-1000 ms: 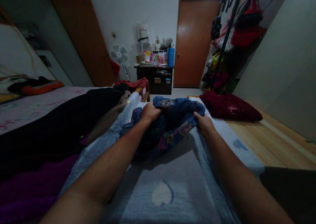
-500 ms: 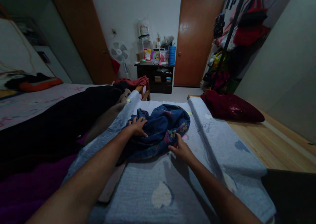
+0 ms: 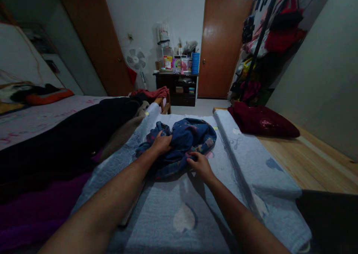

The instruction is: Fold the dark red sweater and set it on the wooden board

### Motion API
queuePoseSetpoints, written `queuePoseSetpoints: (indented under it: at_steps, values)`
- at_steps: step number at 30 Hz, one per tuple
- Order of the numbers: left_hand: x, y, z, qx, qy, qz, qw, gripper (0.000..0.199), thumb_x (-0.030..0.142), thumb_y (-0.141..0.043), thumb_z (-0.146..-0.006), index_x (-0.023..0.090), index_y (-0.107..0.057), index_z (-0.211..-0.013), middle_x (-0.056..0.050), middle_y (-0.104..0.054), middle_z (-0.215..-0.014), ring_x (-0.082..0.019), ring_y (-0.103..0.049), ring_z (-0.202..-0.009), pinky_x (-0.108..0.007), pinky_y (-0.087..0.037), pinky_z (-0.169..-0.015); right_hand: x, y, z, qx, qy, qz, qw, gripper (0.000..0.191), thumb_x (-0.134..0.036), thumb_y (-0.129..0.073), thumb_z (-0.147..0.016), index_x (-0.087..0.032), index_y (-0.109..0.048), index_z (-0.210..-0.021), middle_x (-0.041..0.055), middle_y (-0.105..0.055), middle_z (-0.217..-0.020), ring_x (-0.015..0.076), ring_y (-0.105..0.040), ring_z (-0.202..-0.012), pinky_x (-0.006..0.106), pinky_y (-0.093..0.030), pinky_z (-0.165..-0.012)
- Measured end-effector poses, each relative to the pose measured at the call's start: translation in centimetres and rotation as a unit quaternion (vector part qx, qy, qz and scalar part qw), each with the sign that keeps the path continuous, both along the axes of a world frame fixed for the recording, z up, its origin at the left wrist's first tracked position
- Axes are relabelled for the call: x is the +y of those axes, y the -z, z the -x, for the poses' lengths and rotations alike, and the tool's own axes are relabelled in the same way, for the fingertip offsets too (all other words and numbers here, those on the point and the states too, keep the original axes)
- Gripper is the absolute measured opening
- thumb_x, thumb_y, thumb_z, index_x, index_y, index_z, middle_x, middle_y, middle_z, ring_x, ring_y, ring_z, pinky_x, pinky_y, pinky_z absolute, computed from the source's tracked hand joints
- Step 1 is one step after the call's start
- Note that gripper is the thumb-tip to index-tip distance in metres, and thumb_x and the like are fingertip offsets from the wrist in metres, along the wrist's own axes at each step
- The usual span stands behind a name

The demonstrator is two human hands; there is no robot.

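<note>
A bunched blue garment with a flower pattern [image 3: 192,131] lies on the light blue blanket with pale hearts [image 3: 156,216]. My left hand [image 3: 162,144] is on the left part of the cloth, its fingers curled into the folds and partly hidden. At the near right edge, my right hand [image 3: 200,165] pinches the cloth between thumb and fingers. Part of a flat, light-coloured object [image 3: 130,211] shows beside my left forearm; what it is cannot be made out.
Dark clothes [image 3: 72,131] and purple cloth [image 3: 41,205] are heaped on the left. A folded maroon cloth [image 3: 260,119] rests on the wooden surface [image 3: 282,153] at the right. Farther back stand a fan [image 3: 137,60] and a dark cabinet [image 3: 175,88].
My left hand has moved right, and its spread fingers have closed into the garment. The right hand has shifted slightly left along the near edge. The garment's left side is more gathered.
</note>
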State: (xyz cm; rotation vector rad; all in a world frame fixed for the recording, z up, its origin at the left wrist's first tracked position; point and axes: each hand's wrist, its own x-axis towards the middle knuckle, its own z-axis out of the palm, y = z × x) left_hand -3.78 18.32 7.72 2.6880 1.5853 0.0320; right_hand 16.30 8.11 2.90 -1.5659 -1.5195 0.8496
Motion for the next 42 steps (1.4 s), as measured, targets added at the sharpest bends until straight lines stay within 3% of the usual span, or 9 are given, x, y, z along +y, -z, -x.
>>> queuePoseSetpoints:
  at_steps: [4,10,13,17,21,28,33,36,42]
  values:
    - [-0.7,-3.2,-0.8,0.0,0.004,-0.043,0.999,0.039,0.034,-0.054,-0.085,0.02,-0.05,-0.121,-0.013,-0.066,-0.115,-0.029,-0.062,-0.105,-0.04,-0.043,-0.093,0.5,-2.6,-2.3,0.074,0.042,-0.033,0.996,0.035,-0.047,-0.06,-0.076,-0.017,-0.073,-0.088,0.0054,-0.071,-0.086,0.0233,-0.064,-0.085,0.034,-0.047,-0.079]
    - [-2.6,-6.7,-4.6,-0.047,-0.056,-0.076,0.994,0.044,0.044,-0.048,-0.088,0.017,-0.043,-0.123,-0.015,-0.067,-0.107,-0.033,-0.064,-0.101,-0.04,-0.046,-0.083,1.9,-5.0,-6.0,0.17,0.117,-0.07,0.976,0.048,-0.055,-0.058,-0.075,-0.015,-0.065,-0.102,0.008,-0.068,-0.098,0.0242,-0.062,-0.093,0.033,-0.048,-0.081]
    - [-4.2,-5.1,-6.4,-0.114,-0.076,0.014,0.99,0.049,0.042,-0.048,-0.088,0.012,-0.04,-0.126,-0.018,-0.066,-0.11,-0.031,-0.064,-0.103,-0.035,-0.046,-0.084,1.4,-3.2,-6.3,0.109,0.089,-0.038,0.989,0.068,-0.058,-0.056,-0.076,-0.018,-0.048,-0.131,0.0108,-0.057,-0.126,0.0251,-0.055,-0.115,0.035,-0.044,-0.094]
    - [-6.5,-1.3,-7.0,-0.152,0.015,0.212,0.965,0.064,0.041,-0.053,-0.084,0.009,-0.034,-0.137,-0.021,-0.055,-0.132,-0.029,-0.056,-0.118,-0.031,-0.044,-0.093,-0.4,0.9,-5.1,-0.097,0.047,0.028,0.994,0.092,-0.059,-0.062,-0.071,-0.017,-0.028,-0.145,0.0157,-0.042,-0.141,0.0308,-0.038,-0.132,0.043,-0.033,-0.106]
    - [-7.2,-0.4,-4.8,-0.197,0.061,0.227,0.952,0.06,0.045,-0.049,-0.087,0.015,-0.041,-0.138,-0.014,-0.052,-0.138,-0.028,-0.052,-0.123,-0.035,-0.038,-0.102,-1.8,2.6,-4.6,-0.192,0.045,0.043,0.979,0.083,-0.057,-0.055,-0.079,-0.017,-0.027,-0.146,0.0154,-0.044,-0.137,0.0313,-0.037,-0.132,0.045,-0.028,-0.108]
    - [-6.8,-0.9,2.0,-0.145,0.111,0.235,0.955,0.062,0.02,-0.056,-0.07,0.022,-0.051,-0.131,-0.006,-0.051,-0.139,-0.025,-0.046,-0.127,-0.037,-0.032,-0.109,-3.7,2.2,-5.2,-0.175,0.002,-0.012,0.984,0.086,-0.046,-0.064,-0.072,-0.017,-0.028,-0.145,0.015,-0.041,-0.138,0.0301,-0.039,-0.13,0.042,-0.035,-0.105]
    - [-8.3,2.0,0.9,-0.08,0.042,0.156,0.984,0.065,0.017,-0.063,-0.061,0.025,-0.053,-0.125,-0.008,-0.052,-0.137,-0.035,-0.032,-0.136,-0.061,-0.008,-0.112,-3.7,2.8,-3.3,-0.151,0.056,-0.03,0.987,0.08,-0.036,-0.064,-0.071,-0.02,-0.033,-0.143,0.0127,-0.042,-0.13,0.0263,-0.051,-0.117,0.035,-0.044,-0.096]
    - [-8.9,2.5,-0.4,-0.085,0.028,0.107,0.99,0.048,0.017,-0.062,-0.066,0.024,-0.058,-0.113,-0.008,-0.062,-0.123,-0.032,-0.045,-0.128,-0.063,0.007,-0.11,-2.6,2.5,-2.7,-0.135,0.095,-0.057,0.985,0.057,-0.025,-0.057,-0.071,-0.018,-0.053,-0.127,0.0104,-0.052,-0.115,0.0227,-0.057,-0.104,0.032,-0.046,-0.091]
    - [-10.4,-0.1,-1.1,-0.248,-0.016,0.06,0.967,0.029,0.026,-0.062,-0.075,0.023,-0.06,-0.104,-0.004,-0.069,-0.1,-0.024,-0.063,-0.099,-0.042,-0.036,-0.103,-0.4,-2.0,-5.3,-0.091,0.072,-0.1,0.988,0.023,-0.02,-0.047,-0.067,-0.019,-0.064,-0.081,0.0028,-0.064,-0.08,0.0187,-0.059,-0.076,0.031,-0.046,-0.077]
